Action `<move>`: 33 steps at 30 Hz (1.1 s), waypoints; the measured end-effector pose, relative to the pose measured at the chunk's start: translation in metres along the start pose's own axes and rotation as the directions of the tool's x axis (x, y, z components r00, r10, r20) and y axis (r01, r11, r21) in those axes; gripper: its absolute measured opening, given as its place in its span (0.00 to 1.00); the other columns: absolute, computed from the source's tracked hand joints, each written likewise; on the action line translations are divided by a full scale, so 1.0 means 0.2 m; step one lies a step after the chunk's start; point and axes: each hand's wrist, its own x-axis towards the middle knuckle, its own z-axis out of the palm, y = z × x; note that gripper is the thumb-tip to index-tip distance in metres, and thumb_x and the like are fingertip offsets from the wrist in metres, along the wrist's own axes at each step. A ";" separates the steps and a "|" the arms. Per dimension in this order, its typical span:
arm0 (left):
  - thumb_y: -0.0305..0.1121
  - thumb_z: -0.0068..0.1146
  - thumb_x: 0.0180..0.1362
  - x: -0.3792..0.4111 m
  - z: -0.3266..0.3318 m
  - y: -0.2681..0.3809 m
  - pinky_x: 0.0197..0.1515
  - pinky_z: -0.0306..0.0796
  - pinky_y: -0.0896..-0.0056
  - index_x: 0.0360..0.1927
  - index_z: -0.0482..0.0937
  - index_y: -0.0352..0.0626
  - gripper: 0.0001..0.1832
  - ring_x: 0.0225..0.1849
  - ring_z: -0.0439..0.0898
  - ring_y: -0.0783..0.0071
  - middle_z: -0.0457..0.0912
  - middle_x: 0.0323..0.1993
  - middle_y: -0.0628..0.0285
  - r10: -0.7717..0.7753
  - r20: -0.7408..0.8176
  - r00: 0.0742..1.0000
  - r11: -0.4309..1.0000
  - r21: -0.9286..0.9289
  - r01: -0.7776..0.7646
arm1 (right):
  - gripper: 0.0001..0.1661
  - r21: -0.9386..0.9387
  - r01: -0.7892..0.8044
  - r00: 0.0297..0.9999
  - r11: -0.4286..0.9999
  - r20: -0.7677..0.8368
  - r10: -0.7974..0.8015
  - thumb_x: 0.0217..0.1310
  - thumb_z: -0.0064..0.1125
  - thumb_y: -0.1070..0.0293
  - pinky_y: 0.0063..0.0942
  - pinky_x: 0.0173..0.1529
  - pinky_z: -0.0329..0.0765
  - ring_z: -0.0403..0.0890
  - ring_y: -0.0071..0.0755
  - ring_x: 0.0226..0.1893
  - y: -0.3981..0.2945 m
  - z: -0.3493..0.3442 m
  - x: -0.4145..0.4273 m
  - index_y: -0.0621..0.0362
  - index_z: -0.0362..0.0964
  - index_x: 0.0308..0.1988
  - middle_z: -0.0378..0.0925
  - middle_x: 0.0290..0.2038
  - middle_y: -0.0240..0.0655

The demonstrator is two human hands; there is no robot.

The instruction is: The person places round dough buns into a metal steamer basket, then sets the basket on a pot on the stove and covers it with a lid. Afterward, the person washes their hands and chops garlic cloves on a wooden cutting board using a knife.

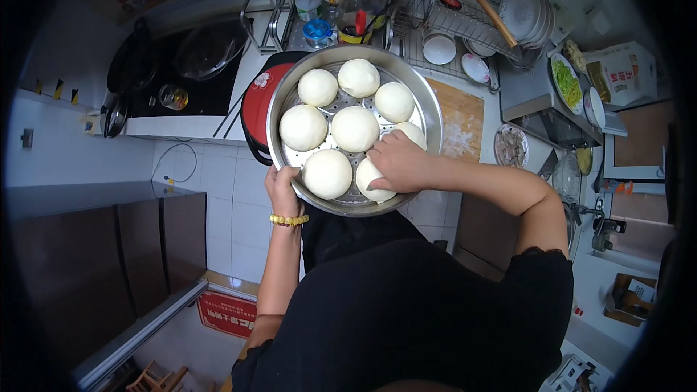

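My left hand (284, 190) grips the lower left rim of a round metal steamer tray (356, 210), its thumb over the edge. Several smooth white dough buns (355, 129) sit spaced apart on the perforated base. My right hand (400, 160) reaches in from the right, its fingers around a bun (371, 179) at the lower right; the hand covers part of that bun and of the one above it (412, 133). Whether it lifts the bun or only touches it, I cannot tell. The tray is held over the counter's edge, partly over a red-topped electric pan (267, 103).
A floured wooden board (463, 120) lies right of the tray. Chopsticks (231, 114) rest by the pan. The black cooktop (201, 87) holds a glass lid and a jar (173, 97). Bottles (356, 8) and a dish rack (452, 16) stand behind. A knife (547, 164) lies beside a plate of food (511, 146).
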 end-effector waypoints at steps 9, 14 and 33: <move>0.29 0.48 0.43 0.00 -0.01 -0.02 0.39 0.70 0.69 0.37 0.72 0.29 0.17 0.33 0.75 0.65 0.76 0.33 0.54 -0.021 0.028 0.999 1.000 -0.015 0.022 | 0.22 0.324 0.027 1.000 0.946 -0.004 -0.027 0.50 0.62 0.60 0.38 0.47 0.70 0.72 0.46 0.43 -0.05 -0.03 0.01 0.61 0.71 0.42 0.72 0.37 0.43; 0.28 0.48 0.43 0.00 0.01 0.00 0.37 0.70 0.72 0.35 0.72 0.30 0.15 0.31 0.75 0.68 0.76 0.31 0.56 0.008 0.004 1.000 1.000 0.007 -0.008 | 0.20 0.290 0.057 0.977 0.955 -0.215 0.007 0.52 0.60 0.61 0.38 0.46 0.70 0.72 0.46 0.41 -0.09 -0.03 0.09 0.62 0.72 0.42 0.72 0.37 0.42; 0.26 0.49 0.42 0.01 -0.02 -0.04 0.40 0.71 0.73 0.40 0.72 0.25 0.20 0.33 0.76 0.69 0.77 0.35 0.54 -0.030 0.058 0.998 0.995 -0.092 0.035 | 0.24 0.321 0.066 0.969 0.945 -0.247 0.016 0.51 0.58 0.62 0.38 0.51 0.69 0.71 0.49 0.45 -0.25 0.00 0.27 0.64 0.70 0.47 0.72 0.44 0.47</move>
